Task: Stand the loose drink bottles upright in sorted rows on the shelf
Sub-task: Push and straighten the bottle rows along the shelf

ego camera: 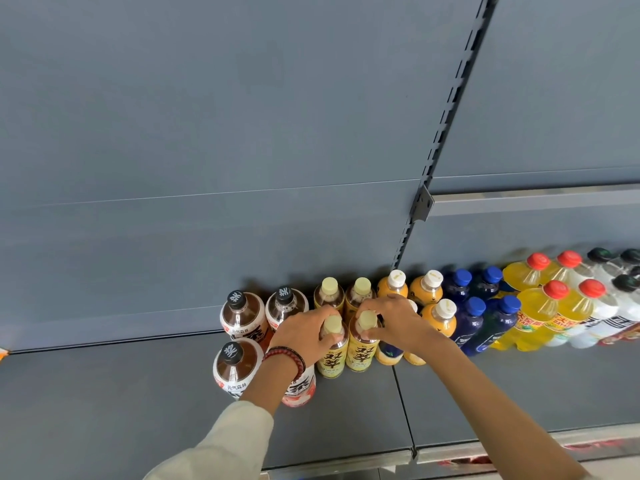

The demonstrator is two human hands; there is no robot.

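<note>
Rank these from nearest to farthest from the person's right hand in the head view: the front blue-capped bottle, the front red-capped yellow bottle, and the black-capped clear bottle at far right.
From the right hand:
1. Front blue-capped bottle, just to its right.
2. Front red-capped yellow bottle, further right along the row.
3. Black-capped clear bottle, at the far right edge.

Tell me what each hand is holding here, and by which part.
Each grips a yellow-labelled bottle by its neck, just under the pale cap: left hand on the left front bottle, right hand on the right front bottle.
</note>
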